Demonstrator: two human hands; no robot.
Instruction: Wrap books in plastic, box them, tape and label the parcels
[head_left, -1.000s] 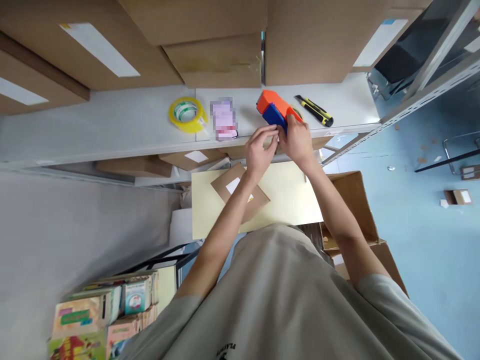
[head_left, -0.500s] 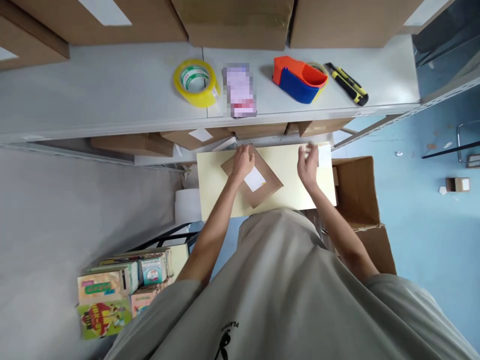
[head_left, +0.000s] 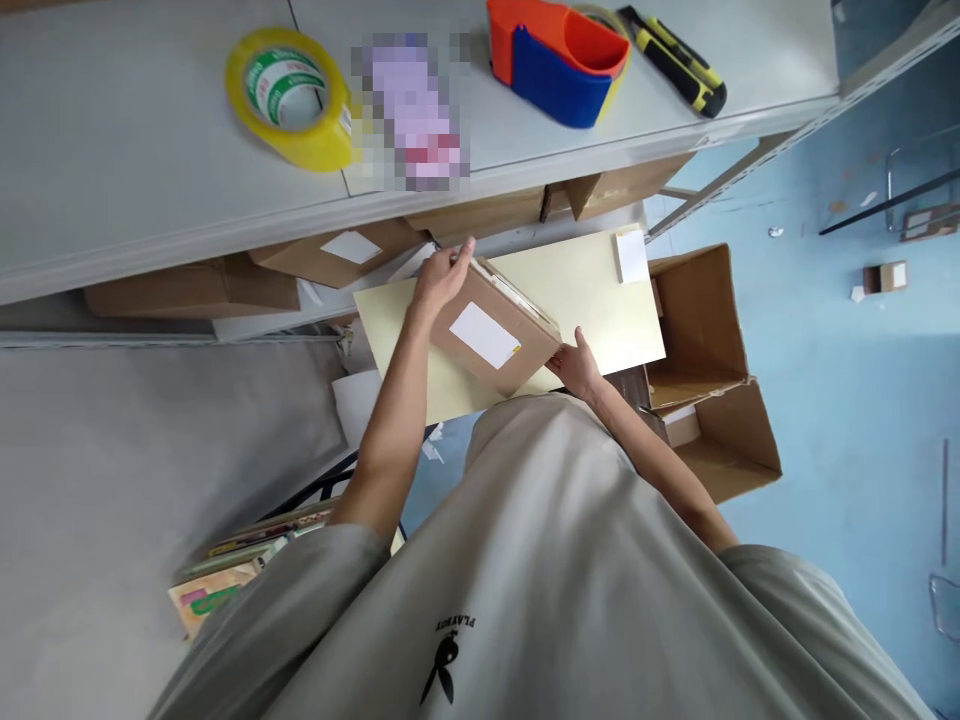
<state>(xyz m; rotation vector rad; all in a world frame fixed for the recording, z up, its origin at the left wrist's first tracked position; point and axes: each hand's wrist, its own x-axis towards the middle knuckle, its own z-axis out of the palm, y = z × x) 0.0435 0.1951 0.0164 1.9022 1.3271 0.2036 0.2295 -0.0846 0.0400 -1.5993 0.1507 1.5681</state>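
A brown-covered book (head_left: 511,312), with pale page edges showing along its upper right side, is tilted above a pale yellow tabletop (head_left: 592,300). On its cover is a white label (head_left: 484,335) with a small yellow mark. My left hand (head_left: 441,282) grips its upper left corner, thumb on top. At the right corner, my right hand (head_left: 576,367) has its fingers against the edge, partly hidden by the book, and its thumb raised. A small stack of white labels (head_left: 631,256) lies at the tabletop's far right corner.
On the grey shelf (head_left: 165,130) ahead lie a yellow tape roll (head_left: 330,130), a blurred-out phone-like item (head_left: 414,110), an orange and blue tape dispenser (head_left: 559,70) and a utility knife (head_left: 679,65). Open cardboard boxes (head_left: 701,330) stand right; books (head_left: 214,590) lie lower left.
The book has gone from lying flat to tilted, its page edges now showing. My right hand has moved from near the white labels to the book's right corner. The view has shifted closer.
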